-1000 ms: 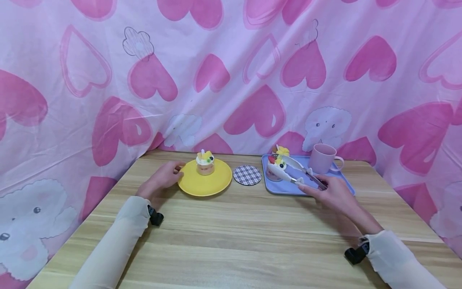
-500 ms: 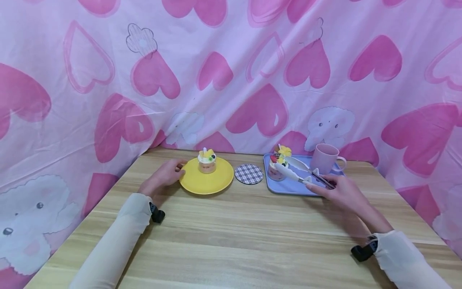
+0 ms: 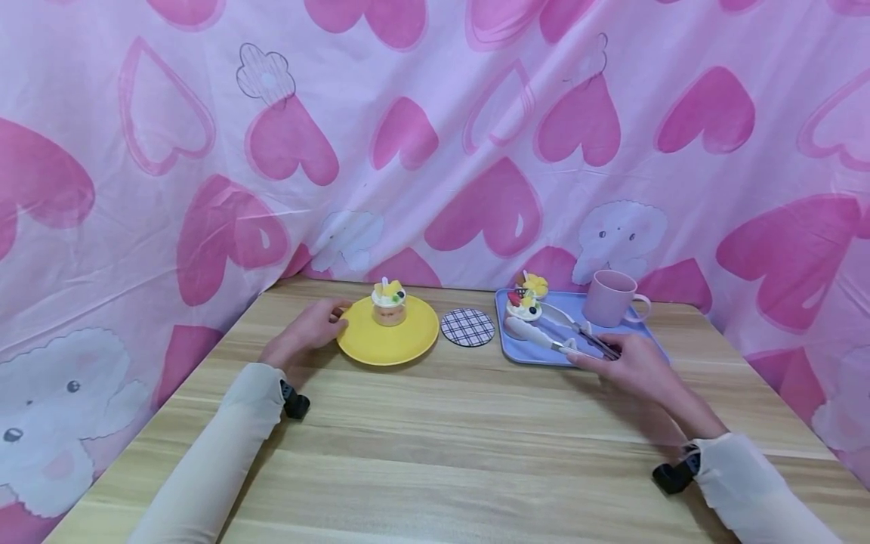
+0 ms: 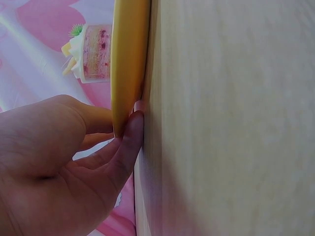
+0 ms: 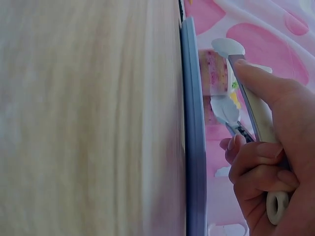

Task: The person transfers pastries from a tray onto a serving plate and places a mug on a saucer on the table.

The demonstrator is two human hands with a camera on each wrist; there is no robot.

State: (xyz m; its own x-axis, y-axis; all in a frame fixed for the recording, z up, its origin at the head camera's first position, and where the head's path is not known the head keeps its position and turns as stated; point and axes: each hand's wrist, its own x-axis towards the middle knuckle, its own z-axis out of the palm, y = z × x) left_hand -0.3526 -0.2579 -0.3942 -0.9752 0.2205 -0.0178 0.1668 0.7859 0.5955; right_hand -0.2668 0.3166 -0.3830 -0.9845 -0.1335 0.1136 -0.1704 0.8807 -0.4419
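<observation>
My left hand (image 3: 311, 325) pinches the left rim of a yellow plate (image 3: 367, 349), thumb above and fingers beneath. On that plate stands a dessert cup (image 3: 389, 311) topped with cream and yellow fruit. In my right hand (image 3: 637, 368) I grip tongs (image 3: 541, 337) with pale scalloped tips, spread apart. These tips reach either side of a layered dessert cup (image 3: 522, 308) with a strawberry on top, standing on a blue tray (image 3: 537, 355). The right wrist view shows the layered cup (image 5: 214, 73) between the two tips, my thumb along one arm of the tongs (image 5: 256, 108).
Behind the strawberry cup is another dessert (image 3: 536, 285) with yellow topping. A pink mug (image 3: 607, 300) stands at the tray's right, its handle pointing right. Between plate and tray lies a round checked coaster (image 3: 467, 328). A pink heart-patterned curtain (image 3: 482, 208) hangs behind the wooden table (image 3: 421, 446).
My right hand has shifted slightly left, and the tongs' tips have dropped lower around the strawberry cup. The left hand stays at the plate's rim. The head view has tilted a little.
</observation>
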